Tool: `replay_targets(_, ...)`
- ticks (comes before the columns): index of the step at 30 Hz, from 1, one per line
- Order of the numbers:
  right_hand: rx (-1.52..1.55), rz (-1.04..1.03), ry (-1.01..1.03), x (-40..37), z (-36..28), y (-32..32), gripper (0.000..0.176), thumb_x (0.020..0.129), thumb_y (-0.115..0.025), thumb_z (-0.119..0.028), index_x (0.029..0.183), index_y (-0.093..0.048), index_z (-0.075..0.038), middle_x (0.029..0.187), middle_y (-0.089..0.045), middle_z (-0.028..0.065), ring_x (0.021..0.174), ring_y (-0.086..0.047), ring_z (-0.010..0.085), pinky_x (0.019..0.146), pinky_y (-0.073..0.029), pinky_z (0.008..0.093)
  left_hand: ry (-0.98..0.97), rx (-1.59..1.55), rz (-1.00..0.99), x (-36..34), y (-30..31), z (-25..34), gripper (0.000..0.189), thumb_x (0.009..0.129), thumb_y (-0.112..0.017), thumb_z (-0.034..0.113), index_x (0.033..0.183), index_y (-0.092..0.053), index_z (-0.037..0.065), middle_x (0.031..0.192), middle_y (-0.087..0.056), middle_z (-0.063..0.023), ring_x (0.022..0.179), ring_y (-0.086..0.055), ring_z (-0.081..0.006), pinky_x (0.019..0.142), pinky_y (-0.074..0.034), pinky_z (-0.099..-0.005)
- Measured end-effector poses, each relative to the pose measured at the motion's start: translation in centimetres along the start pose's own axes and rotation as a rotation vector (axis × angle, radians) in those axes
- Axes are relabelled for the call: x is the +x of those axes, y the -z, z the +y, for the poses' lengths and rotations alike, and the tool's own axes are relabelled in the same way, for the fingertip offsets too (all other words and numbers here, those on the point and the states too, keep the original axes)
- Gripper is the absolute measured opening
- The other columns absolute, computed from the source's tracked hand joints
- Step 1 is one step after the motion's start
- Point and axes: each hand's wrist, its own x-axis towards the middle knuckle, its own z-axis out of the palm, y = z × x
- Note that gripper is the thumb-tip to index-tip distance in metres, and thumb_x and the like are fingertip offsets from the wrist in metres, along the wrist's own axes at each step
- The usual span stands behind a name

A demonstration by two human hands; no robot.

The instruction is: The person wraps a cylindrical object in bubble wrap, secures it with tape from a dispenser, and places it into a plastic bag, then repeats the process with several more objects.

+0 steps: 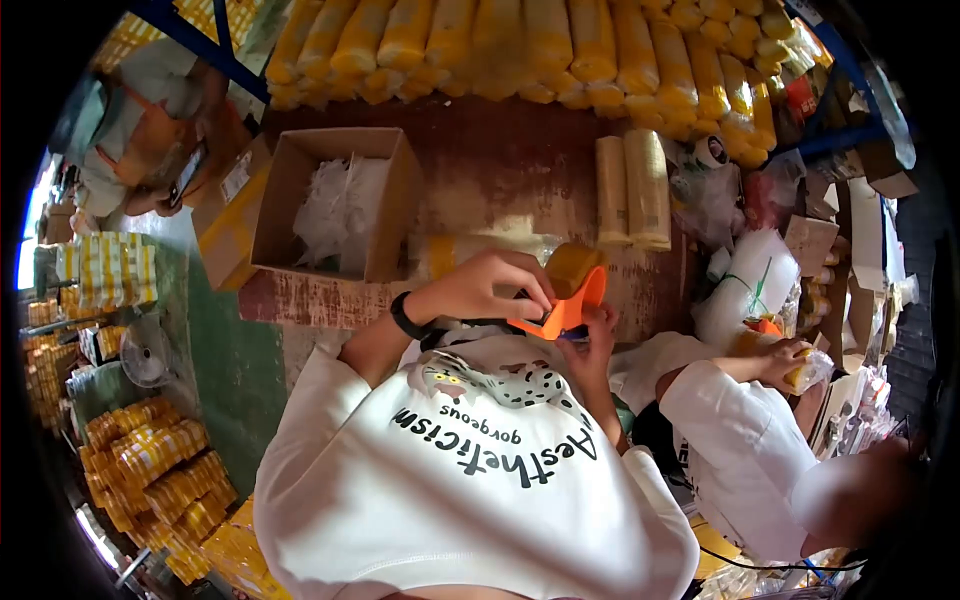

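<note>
An orange tape dispenser (572, 310) with a roll of brown tape (574, 264) is held just in front of my chest. My left hand (500, 285), with a black band at its wrist, has its fingers closed on the dispenser's front end; whether they also pinch the tape's end I cannot make out. My right hand (596, 338) is wrapped round the dispenser's handle side, partly hidden behind it. Just beyond my hands, a clear and yellow wrapped roll (470, 252) lies on the worn brown table (480, 160).
An open cardboard box (400, 200) with clear plastic inside stands at the left. Two wrapped rolls (632, 192) are at the right; many more (500, 45) are stacked behind. One person (150, 130) is at the far left. Another, at the right, holds a wrapped roll (815, 370).
</note>
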Motion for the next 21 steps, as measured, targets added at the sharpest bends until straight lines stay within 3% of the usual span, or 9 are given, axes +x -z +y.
replay_targets(2,0.006,0.006,-0.035,-0.1,-1.0,0.0,0.048,0.066,-0.078,-0.026,0.104,-0.056,-0.007,0.099,-0.059,0.0115,0.095,-0.049,0.0351,0.092,-0.031,0.0464,0.015,0.043,0.008,-0.5,0.0,0.8,0.019,0.075,-0.070,0.010,0.093,-0.070,0.004,0.098,-0.064,-0.0073,0.094,-0.059,-0.0198,0.083,-0.046,-0.0307)
replay_targets(5,-0.092,-0.046,-0.020,0.4,-2.6,1.0,0.050,0.065,-0.080,-0.029,0.103,-0.056,-0.006,0.096,-0.060,0.0117,0.092,-0.050,0.0346,0.089,-0.034,0.0461,0.123,0.206,0.127,-1.9,0.0,1.2,0.018,0.076,-0.069,0.010,0.093,-0.069,0.003,0.097,-0.064,-0.0081,0.093,-0.060,-0.0191,0.083,-0.046,-0.0290)
replay_targets(8,-0.138,-0.153,0.014,0.7,-3.5,1.9,0.051,0.063,-0.081,-0.030,0.101,-0.056,-0.005,0.094,-0.060,0.0125,0.090,-0.050,0.0336,0.084,-0.038,0.0444,0.562,-0.031,0.139,-2.8,-0.3,2.1,0.016,0.080,-0.067,0.009,0.094,-0.068,0.002,0.096,-0.065,-0.0073,0.091,-0.060,-0.0159,0.082,-0.046,-0.0271)
replay_targets(10,-0.142,-0.213,0.080,0.3,-3.0,1.9,0.053,0.064,-0.082,-0.028,0.102,-0.055,-0.004,0.094,-0.060,0.0163,0.087,-0.054,0.0354,0.076,-0.044,0.0422,0.503,-0.162,0.231,-4.1,-1.2,-0.2,0.016,0.082,-0.065,0.011,0.095,-0.067,0.002,0.097,-0.065,-0.0058,0.090,-0.060,-0.0129,0.079,-0.047,-0.0264)
replay_targets(13,0.061,-0.332,-0.215,-1.9,-2.2,0.5,0.053,0.068,-0.080,-0.030,0.105,-0.054,-0.004,0.094,-0.060,0.0196,0.086,-0.057,0.0399,0.075,-0.046,0.0427,0.467,-0.191,0.276,-5.0,-2.2,-1.5,0.017,0.084,-0.062,0.011,0.099,-0.065,0.002,0.096,-0.065,-0.0037,0.088,-0.059,-0.0103,0.077,-0.047,-0.0256)
replay_targets(14,0.040,-0.351,-0.166,-2.0,-1.9,0.4,0.053,0.071,-0.077,-0.031,0.108,-0.052,-0.002,0.095,-0.059,0.0237,0.084,-0.059,0.0413,0.071,-0.048,0.0412,0.465,-0.173,0.277,-5.2,-2.3,-1.7,0.018,0.084,-0.062,0.010,0.100,-0.063,0.002,0.096,-0.065,-0.0030,0.088,-0.059,-0.0097,0.077,-0.048,-0.0254)
replay_targets(17,0.098,-0.415,-0.254,-1.9,-2.0,0.3,0.053,0.073,-0.075,-0.032,0.110,-0.051,-0.002,0.093,-0.060,0.0243,0.079,-0.061,0.0386,0.067,-0.049,0.0385,0.635,-0.469,0.265,-5.3,-2.2,-3.2,0.017,0.086,-0.060,0.009,0.101,-0.060,0.001,0.093,-0.063,-0.0042,0.091,-0.056,-0.0090,0.079,-0.045,-0.0248)
replay_targets(20,0.300,-0.421,-0.382,-1.4,-2.3,-0.2,0.052,0.075,-0.074,-0.030,0.111,-0.050,-0.001,0.087,-0.062,0.0228,0.073,-0.063,0.0360,0.063,-0.050,0.0357,0.759,-0.484,0.214,-4.9,-2.0,-5.4,0.011,0.086,-0.055,0.004,0.096,-0.058,0.002,0.087,-0.059,-0.0019,0.087,-0.053,-0.0092,0.079,-0.044,-0.0251)
replay_targets(21,0.279,-0.401,-0.373,-0.8,-2.9,-0.1,0.048,0.076,-0.074,-0.029,0.108,-0.052,-0.002,0.084,-0.062,0.0205,0.071,-0.062,0.0325,0.063,-0.049,0.0350,0.691,-0.330,0.212,-4.6,-1.7,-6.3,0.010,0.085,-0.053,0.002,0.094,-0.057,0.003,0.085,-0.058,-0.0017,0.085,-0.052,-0.0098,0.078,-0.044,-0.0254)
